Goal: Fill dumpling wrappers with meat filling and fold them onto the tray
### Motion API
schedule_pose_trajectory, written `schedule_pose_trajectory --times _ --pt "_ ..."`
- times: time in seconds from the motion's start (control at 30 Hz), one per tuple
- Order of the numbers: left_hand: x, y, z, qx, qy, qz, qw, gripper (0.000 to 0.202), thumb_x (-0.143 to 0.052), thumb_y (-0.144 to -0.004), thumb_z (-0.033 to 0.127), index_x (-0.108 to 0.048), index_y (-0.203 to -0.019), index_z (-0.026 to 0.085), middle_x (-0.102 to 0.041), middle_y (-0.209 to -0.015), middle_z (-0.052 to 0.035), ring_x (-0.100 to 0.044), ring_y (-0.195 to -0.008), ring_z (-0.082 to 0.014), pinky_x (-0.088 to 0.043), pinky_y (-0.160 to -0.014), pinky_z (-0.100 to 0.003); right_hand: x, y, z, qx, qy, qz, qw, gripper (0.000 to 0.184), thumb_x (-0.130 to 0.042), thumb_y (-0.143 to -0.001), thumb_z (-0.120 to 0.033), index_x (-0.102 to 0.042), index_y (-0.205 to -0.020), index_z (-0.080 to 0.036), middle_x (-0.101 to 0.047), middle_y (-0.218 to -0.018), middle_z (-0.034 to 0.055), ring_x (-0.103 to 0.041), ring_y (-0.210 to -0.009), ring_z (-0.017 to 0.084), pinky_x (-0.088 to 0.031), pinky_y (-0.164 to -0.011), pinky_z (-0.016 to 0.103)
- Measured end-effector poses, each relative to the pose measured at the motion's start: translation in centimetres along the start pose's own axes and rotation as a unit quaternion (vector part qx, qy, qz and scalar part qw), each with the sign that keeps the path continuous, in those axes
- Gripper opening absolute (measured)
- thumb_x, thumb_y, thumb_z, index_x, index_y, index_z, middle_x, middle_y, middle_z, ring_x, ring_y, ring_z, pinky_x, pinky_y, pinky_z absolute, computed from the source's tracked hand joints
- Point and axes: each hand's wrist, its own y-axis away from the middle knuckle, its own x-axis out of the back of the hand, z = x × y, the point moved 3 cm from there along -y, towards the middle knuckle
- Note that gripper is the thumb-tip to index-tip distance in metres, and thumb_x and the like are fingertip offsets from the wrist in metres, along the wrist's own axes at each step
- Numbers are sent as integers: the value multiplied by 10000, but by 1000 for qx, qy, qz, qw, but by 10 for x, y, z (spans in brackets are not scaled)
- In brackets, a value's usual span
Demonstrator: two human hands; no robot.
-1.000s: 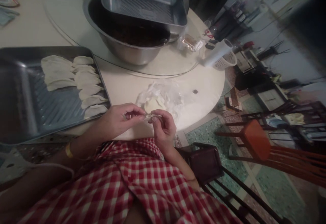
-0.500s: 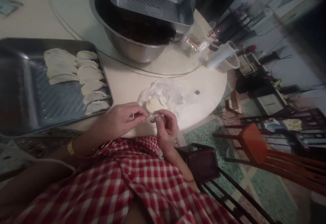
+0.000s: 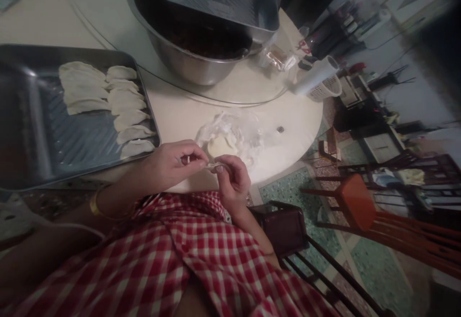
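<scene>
Both hands meet at the table's near edge around one dumpling [image 3: 213, 165], mostly hidden by the fingers. My left hand [image 3: 180, 161] pinches its left end between thumb and forefinger. My right hand [image 3: 234, 180] grips the other end, thumb in front and fingers curled behind. Just beyond the fingertips, a stack of pale round dough wrappers [image 3: 220, 147] lies on a crumpled clear plastic bag [image 3: 250, 134]. To the left, a dark metal tray [image 3: 90, 163] holds folded dumplings [image 3: 126, 101] in two rows.
A large steel bowl [image 3: 194, 69] with dark filling stands on the glass turntable [image 3: 248, 97], a second metal tray [image 3: 216, 7] resting across it. A plastic roll [image 3: 319, 74] and a white basket [image 3: 327, 89] are at the right. Chairs [image 3: 355, 201] stand beyond the table's edge.
The view has shifted slightly. My fingers still pinch the dumpling, with the left hand's grip a little altered. The dumplings in the tray look the same.
</scene>
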Motion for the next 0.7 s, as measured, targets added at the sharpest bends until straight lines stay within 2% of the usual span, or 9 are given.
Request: schedule_pose_trajectory --times 0.2,0.3,0.4,0.53,0.7 --pt "-1 1 7 -19 -37 -15 999 211 -552 -865 365 -655 -808 191 -660 -862 -28 -598 -810 -150 -458 -776 -264 -2 -2 -4 70 38 -37 996 302 -524 -895 -149 -581 -1140 -317 -646 -968 28 -618 -918 164 -563 -777 358" --pt "0 -3 3 -6 -35 -36 999 214 -550 -848 367 -655 -787 191 -661 -830 -20 -597 -783 -147 -458 -746 -255 -1 -5 -6 67 36 -65 995 282 -528 -894 -164 -595 -1123 -315 -655 -951 23 -623 -894 164 -565 -775 362" --pt "2 -7 0 22 -29 -91 995 217 -559 -817 377 -665 -762 196 -668 -772 -7 -595 -723 -144 -458 -684 -242 2 -7 -7 51 20 -97 994 227 -549 -893 -208 -610 -1089 -303 -677 -943 15 -641 -884 160 -570 -788 360" --pt "6 -10 4 30 -37 -146 988 226 -547 -806 369 -686 -769 194 -692 -797 -14 -602 -716 -143 -448 -645 -226 6 -8 -5 47 -7 -133 990 201 -563 -893 -240 -613 -1079 -296 -691 -932 6 -656 -865 150 -573 -772 349" --pt "7 -11 9 28 -39 -144 988 217 -548 -802 356 -695 -764 200 -697 -804 -12 -610 -730 -148 -445 -650 -225 7 -9 -4 55 -13 -132 990 197 -568 -892 -242 -618 -1073 -302 -692 -919 3 -658 -862 146 -578 -770 349"
